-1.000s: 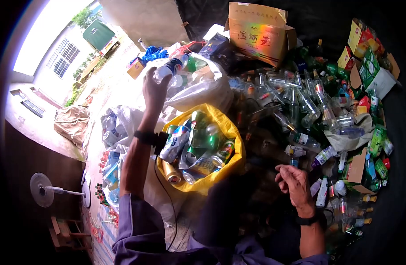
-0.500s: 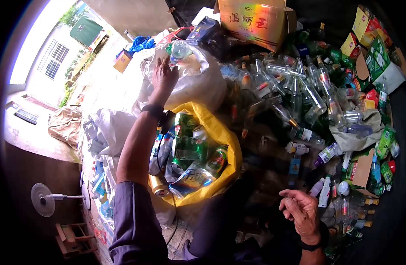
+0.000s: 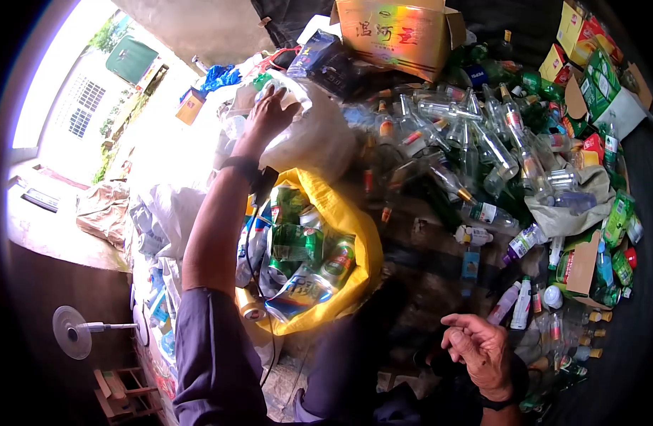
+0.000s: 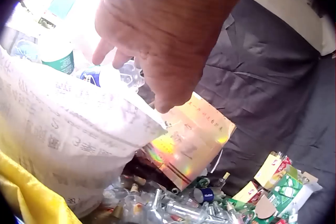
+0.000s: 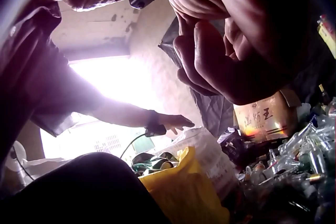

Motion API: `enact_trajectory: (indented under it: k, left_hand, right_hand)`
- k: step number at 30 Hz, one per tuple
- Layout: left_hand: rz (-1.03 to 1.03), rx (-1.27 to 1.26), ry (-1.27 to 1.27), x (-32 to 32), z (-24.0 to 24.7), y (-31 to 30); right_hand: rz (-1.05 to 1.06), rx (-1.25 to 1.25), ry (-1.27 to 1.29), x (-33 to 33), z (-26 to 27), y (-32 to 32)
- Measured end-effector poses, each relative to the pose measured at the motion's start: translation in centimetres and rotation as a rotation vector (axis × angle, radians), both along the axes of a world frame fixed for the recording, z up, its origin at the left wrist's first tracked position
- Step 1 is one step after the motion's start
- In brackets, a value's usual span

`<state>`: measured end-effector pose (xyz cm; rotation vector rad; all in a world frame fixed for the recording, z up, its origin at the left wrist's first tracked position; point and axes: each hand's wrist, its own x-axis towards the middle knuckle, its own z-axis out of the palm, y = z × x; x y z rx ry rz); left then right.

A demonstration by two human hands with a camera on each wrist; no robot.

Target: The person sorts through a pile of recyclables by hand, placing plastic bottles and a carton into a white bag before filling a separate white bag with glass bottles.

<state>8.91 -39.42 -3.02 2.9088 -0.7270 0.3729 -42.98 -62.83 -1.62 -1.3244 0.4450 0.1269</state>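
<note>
Left hand: You are holding your left hand [image 3: 270, 113] out over the mouth of the white sack [image 3: 319, 142], with the arm stretched forward.
Left fingers: Your fingers [image 4: 104, 51] are hanging released, fairly straight and slightly spread, grasping nothing. The views are not showing clearly whether the tips are touching the sack's rim.
Plastic bottles: The plastic bottles [image 4: 55, 50] are lying inside the sack, just beneath and beyond your left fingers. One is showing a green label and another, beside it, a blue band.
Right hand: You are keeping your right hand [image 3: 483, 348] low and close to your body, well apart from the sack.
Right fingers: These fingers [image 5: 210, 50] are curling loosely toward the palm and are grasping nothing.
Yellow bag: The yellow bag [image 3: 358, 220] is standing open under your left forearm, on the near side of your left fingers, and cans [image 3: 298, 245] are filling it.
Glass bottles: A heap of glass bottles [image 3: 475, 149] is lying to the right of your left fingers and beyond your right fingers.
Small bottles: A few small bottles [image 3: 522, 302] are lying near your right fingers, just beyond them.
Cardboard box: The cardboard box [image 3: 394, 32] is sitting beyond the sack, past your left fingers and to their right.
</note>
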Motion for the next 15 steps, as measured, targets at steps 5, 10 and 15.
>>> enact_trajectory:
  k: [5,10,15]
  left_hand:
    - [-0.056,-0.09,-0.083,-0.2,-2.4,-0.3]
    - [-0.238,-0.262,-0.049,-9.0,0.4,-3.9]
    - [-0.414,-0.745,0.792,-23.6,5.8,-7.7]
  right_hand:
    - [0.013,-0.065,-0.039,-0.4,0.5,-0.5]
    - [-0.129,0.003,-0.085,-1.7,1.2,-2.3]
    - [-0.373,0.093,-0.161,-3.6,2.4,-4.6]
